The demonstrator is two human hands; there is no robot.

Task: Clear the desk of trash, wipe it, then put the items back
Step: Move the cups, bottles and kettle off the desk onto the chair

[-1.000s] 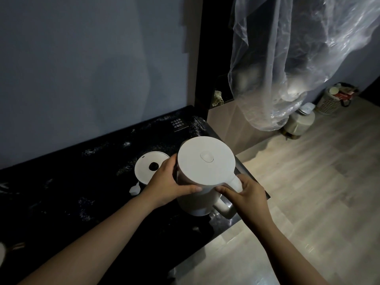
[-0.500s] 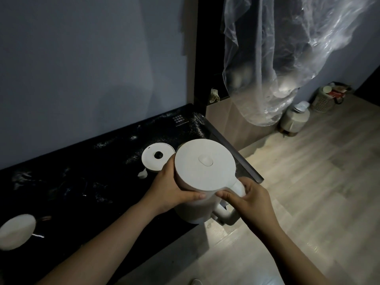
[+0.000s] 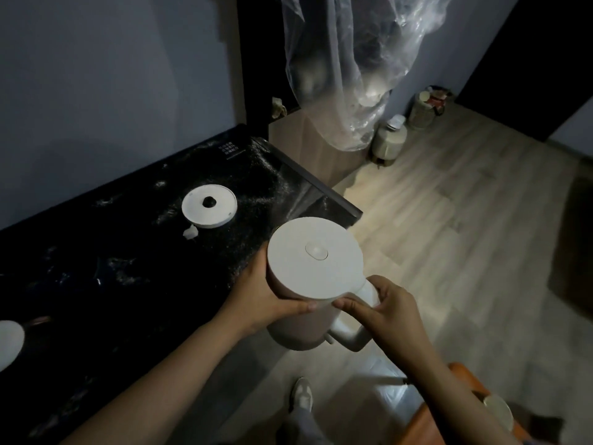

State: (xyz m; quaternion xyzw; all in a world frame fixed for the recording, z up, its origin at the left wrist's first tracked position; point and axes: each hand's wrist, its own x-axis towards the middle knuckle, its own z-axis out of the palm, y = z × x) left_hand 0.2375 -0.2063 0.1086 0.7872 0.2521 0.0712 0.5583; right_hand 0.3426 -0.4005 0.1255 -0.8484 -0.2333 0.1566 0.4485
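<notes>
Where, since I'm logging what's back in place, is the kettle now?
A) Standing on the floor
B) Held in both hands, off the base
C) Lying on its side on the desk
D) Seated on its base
B: the left hand grips the kettle by its body and the right hand by its handle, while the base sits apart on the desk.

Dim room, soft light on floor (image 3: 449, 220), dark corners, wide-angle bowing, slight blur

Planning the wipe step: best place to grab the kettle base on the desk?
Probably its outer rim, from above. The kettle base lies flat on the black desk, a low disc with only a small central stud, so pinch its near edge.
</notes>
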